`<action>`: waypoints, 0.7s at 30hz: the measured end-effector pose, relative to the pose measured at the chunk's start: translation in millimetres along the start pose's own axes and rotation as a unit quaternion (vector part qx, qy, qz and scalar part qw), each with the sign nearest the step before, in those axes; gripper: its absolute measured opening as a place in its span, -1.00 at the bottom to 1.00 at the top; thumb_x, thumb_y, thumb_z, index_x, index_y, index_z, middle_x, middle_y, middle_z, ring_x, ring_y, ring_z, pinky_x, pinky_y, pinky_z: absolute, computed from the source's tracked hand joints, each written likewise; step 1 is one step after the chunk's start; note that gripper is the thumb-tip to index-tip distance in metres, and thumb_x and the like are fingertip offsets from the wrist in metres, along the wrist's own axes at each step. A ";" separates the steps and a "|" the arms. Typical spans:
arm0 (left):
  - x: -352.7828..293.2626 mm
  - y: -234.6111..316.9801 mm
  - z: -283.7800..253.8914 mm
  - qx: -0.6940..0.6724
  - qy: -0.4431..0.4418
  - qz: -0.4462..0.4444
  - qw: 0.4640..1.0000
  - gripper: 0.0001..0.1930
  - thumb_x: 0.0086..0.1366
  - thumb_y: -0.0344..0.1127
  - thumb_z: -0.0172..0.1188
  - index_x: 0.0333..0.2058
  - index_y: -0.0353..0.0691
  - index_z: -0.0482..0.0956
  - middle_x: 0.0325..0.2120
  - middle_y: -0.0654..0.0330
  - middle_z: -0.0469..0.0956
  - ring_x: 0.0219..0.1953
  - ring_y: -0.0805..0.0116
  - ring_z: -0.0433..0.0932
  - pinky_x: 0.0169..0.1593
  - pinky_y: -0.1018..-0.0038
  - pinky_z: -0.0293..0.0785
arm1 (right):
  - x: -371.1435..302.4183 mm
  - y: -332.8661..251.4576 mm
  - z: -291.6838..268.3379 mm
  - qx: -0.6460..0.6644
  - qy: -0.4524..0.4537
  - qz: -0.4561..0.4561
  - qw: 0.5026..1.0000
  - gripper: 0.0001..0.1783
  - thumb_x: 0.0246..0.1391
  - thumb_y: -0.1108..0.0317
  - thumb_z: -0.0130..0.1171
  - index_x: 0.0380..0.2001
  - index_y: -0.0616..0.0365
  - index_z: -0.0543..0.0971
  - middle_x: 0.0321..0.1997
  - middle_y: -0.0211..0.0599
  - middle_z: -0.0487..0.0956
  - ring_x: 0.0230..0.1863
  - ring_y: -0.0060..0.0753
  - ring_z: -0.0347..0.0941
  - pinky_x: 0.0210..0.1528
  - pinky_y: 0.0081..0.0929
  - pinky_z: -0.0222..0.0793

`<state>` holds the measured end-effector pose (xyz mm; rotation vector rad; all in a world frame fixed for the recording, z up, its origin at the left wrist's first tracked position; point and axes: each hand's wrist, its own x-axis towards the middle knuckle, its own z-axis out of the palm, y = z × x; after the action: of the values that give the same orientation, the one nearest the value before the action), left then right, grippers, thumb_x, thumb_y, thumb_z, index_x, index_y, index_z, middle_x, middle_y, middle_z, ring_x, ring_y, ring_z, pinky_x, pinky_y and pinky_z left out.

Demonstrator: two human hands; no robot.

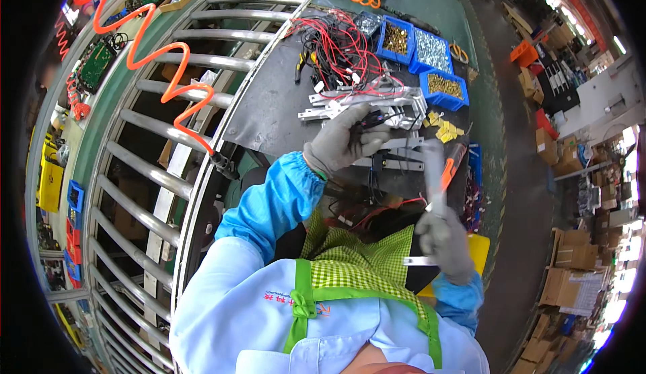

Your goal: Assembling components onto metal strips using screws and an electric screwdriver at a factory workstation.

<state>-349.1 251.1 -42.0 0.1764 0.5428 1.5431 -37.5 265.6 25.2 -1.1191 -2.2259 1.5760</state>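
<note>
My left hand (pixel 346 140), in a grey glove, is closed round a black cable piece (pixel 375 120) above the near part of the dark bench. Its fingers partly hide the piece, so its exact kind is unclear. Just beyond lies a pile of silver metal brackets (pixel 397 97). My right hand (pixel 445 245), also gloved and smeared by motion, grips a pale metal bracket (pixel 434 175) near my lap. One long arm of it points away from me, and a short end with a hole shows left of the hand. An orange-and-black tool (pixel 449 172) lies beside the bracket.
Blue bins of screws (pixel 444 90) and small fittings line the bench's right side, near yellow pieces (pixel 447 130). Red and black wires (pixel 343 44) are heaped at the back. A roller conveyor (pixel 158 179) runs along the left, with a coiled orange air hose (pixel 176 85) hanging over it.
</note>
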 end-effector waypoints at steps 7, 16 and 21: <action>-8.5 -35.3 25.4 -0.123 -0.159 0.021 0.979 -0.51 0.45 -0.03 -0.06 0.20 -0.21 0.29 0.00 -0.04 0.52 0.05 0.04 0.55 0.18 -0.03 0.45 | 27.1 18.3 71.2 0.180 0.050 -0.039 0.982 -0.60 0.37 0.08 -0.09 -0.20 0.25 0.48 -0.63 -0.44 0.42 -0.71 -0.71 0.26 -0.68 -0.68 0.18; -15.5 -45.1 34.1 -0.006 -0.151 0.079 0.985 -0.50 0.48 -0.12 -0.08 0.28 -0.19 0.16 0.09 0.02 0.43 0.10 0.12 0.52 0.20 0.07 0.45 | 41.2 46.0 81.3 0.067 0.090 -0.120 0.986 -0.59 0.39 0.10 -0.14 -0.19 0.27 0.46 -0.66 -0.40 0.40 -0.64 -0.62 0.31 -0.59 -0.51 0.18; -11.5 -47.0 15.1 0.054 -0.154 0.089 0.983 -0.40 0.44 -0.15 0.02 0.32 -0.22 0.06 0.10 0.05 0.38 0.07 0.18 0.53 0.18 0.17 0.46 | 33.8 38.0 71.1 0.155 0.010 -0.089 0.984 -0.59 0.38 0.01 -0.12 -0.27 0.18 0.41 -0.68 -0.45 0.28 -0.69 -0.66 0.14 -0.63 -0.59 0.07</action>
<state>-299.6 241.4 -46.9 0.5505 0.3716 1.6219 -82.2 242.2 -46.2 -0.8222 -1.9173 1.7464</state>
